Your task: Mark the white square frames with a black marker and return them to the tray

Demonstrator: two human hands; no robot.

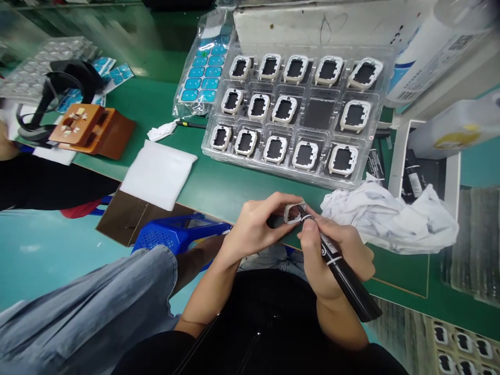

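My left hand (260, 224) pinches a small whitish frame (288, 214) by its edges, close to the front of the green table. In my right hand (338, 245) is a black marker pen (344, 278), its tip at the frame's inner edge. Whether the tip touches the frame I cannot tell. Beyond my hands lies a clear plastic tray (250, 162) with several similar frames in its pockets, and one pocket (318, 113) in the middle row holds no frame. A crumpled white cloth (390, 216) lies to the right of my right hand.
A bag of blue stickers (205, 70), a white foam sheet (159, 172) and an orange fixture (91, 130) lie to the left. Bottles (457, 125) and a white box (453, 182) stand at the right. A co-worker's jeans (128, 302) and a blue stool (167, 234) are beside me.
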